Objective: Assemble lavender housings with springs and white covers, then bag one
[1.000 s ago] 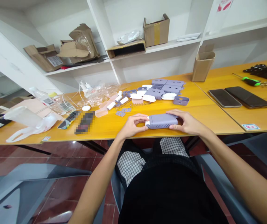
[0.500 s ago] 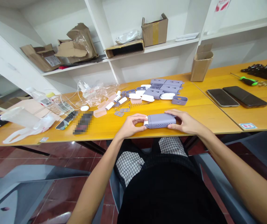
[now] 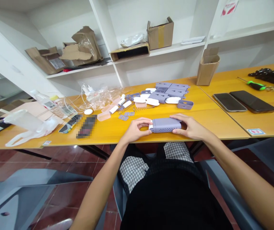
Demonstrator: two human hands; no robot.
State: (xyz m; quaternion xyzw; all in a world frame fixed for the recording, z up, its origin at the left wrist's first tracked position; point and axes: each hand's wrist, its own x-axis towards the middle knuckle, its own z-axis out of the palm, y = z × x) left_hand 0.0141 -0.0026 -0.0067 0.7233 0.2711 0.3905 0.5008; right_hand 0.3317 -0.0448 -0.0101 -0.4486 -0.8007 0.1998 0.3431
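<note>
A purple plastic case (image 3: 166,125) with rows of small holes along its side lies sideways between my hands, near the table's front edge. My left hand (image 3: 137,129) is closed on the white end piece (image 3: 150,125) at the case's left end, thumb below and fingers above. My right hand (image 3: 188,126) grips the right end, fingers over the top and thumb on the near side. Behind it lie more purple cases (image 3: 159,96), white oval caps (image 3: 152,102), white rollers (image 3: 127,104), metal springs (image 3: 144,108) and flat grey plates (image 3: 126,116).
Pink trays (image 3: 104,116), a white round lid (image 3: 88,111) and phones lie to the left, by a lidded cup (image 3: 23,119) and bottles. On the right are two dark phones (image 3: 252,101), a green-handled screwdriver (image 3: 256,85) and an upright cardboard box (image 3: 207,67).
The purple case has slid slightly further over the white end piece, so less white shows. Both hands keep their hold. The whole view has shifted a little.
</note>
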